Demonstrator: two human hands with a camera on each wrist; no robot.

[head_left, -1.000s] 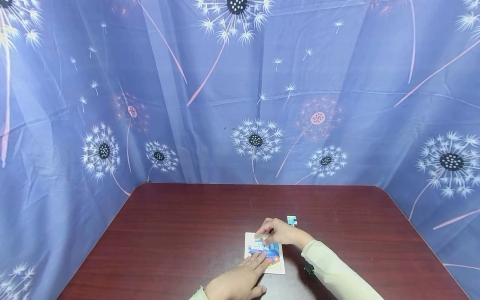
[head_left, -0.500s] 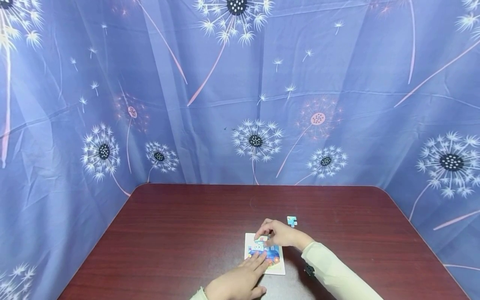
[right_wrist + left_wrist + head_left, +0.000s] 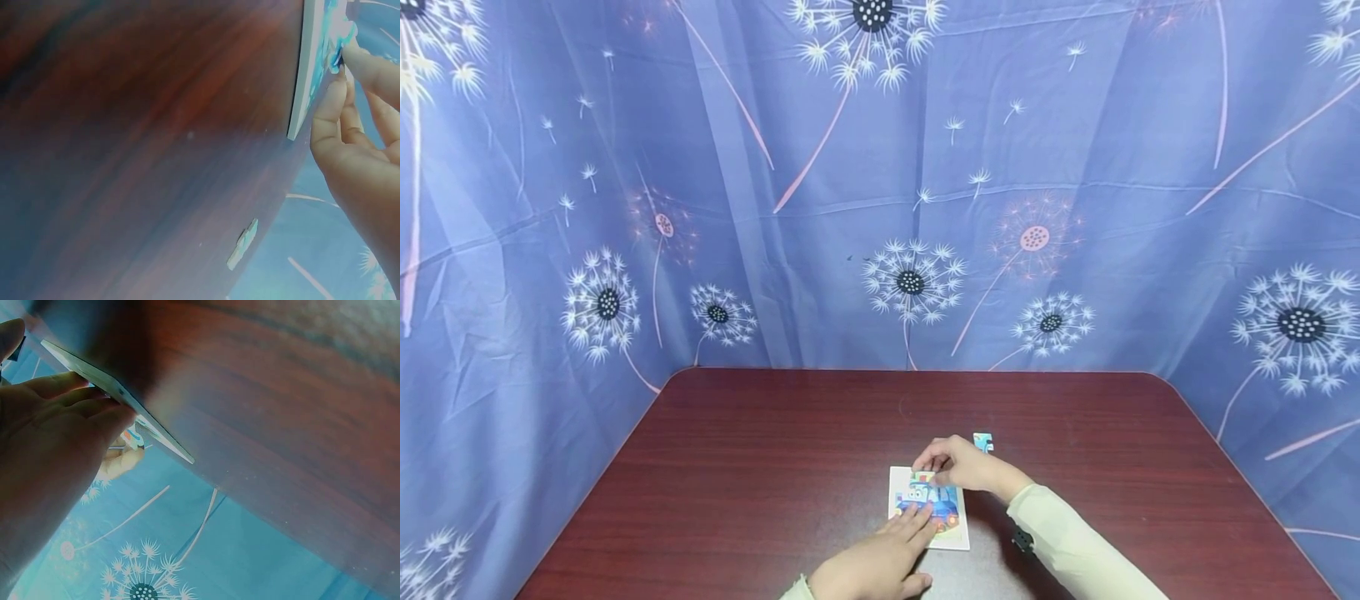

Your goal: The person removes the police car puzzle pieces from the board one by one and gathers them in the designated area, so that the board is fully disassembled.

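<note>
- Cartoon-car jigsaw board lies flat on the dark red wood-grain table, pale border showing round the printed picture
- Left hand: fingers laid out long, tips resting on the lower part of the car picture; nothing gripped
- Right hand: thumb and fingers together, pinching a jigsaw piece over the board's upper part; right wrist view has the piece tilted up from the board face; whether its lower edge touches is hidden
- Second piece, a loose blue jigsaw piece, flat on the table just beyond the right hand, apart from the board
- Handling, by judgement: pieces look like thin card, light and fairly stiff; knobs probably bend or fray if forced; glossy print may slip under dry fingertips
- Best hold seems to be by opposite side edges, knobs kept free; flat loose piece likely wants a fingernail under its rim
- Board looks thicker and rigid, yet light enough to slide; a spread palm near its border should steady it
</note>
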